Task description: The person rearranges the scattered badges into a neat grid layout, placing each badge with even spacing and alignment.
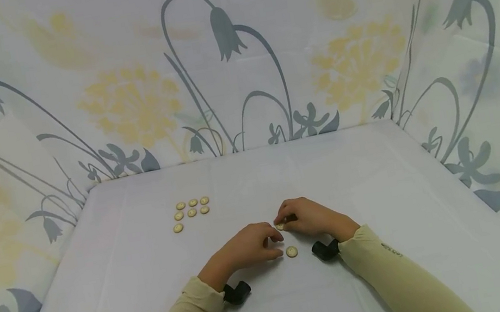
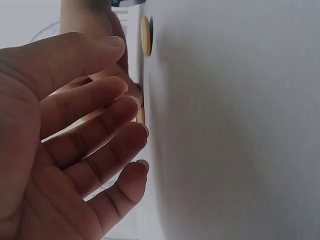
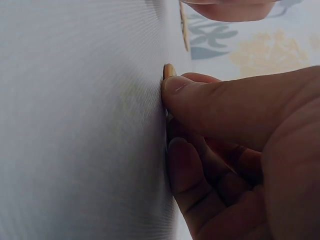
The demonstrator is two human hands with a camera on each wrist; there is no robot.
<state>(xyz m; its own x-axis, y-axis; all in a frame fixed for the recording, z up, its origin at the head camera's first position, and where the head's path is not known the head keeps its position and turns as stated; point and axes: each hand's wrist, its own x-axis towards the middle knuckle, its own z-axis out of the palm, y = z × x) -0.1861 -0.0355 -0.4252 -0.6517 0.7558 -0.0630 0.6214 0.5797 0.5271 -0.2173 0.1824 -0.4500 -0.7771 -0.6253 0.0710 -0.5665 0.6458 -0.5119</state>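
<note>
Between thumb and fingers my right hand (image 1: 308, 215) pinches a small round wooden disc (image 1: 280, 226) at the table surface; its edge also shows in the right wrist view (image 3: 169, 70). My left hand (image 1: 251, 245) hovers just left of it with relaxed, slightly bent fingers, holding nothing. A second wooden disc (image 1: 292, 251) lies flat on the table, just right of the left thumb and below the right hand. In the left wrist view this loose disc (image 2: 146, 36) appears beyond the thumb tip. Marks on the discs' faces are too small to read.
Farther left on the white-covered table (image 1: 142, 284) lie several more wooden discs (image 1: 192, 212), set in short rows. Flower-patterned cloth (image 1: 235, 70) rises behind the table and along both sides. Black wrist devices (image 1: 326, 250) sit under both wrists.
</note>
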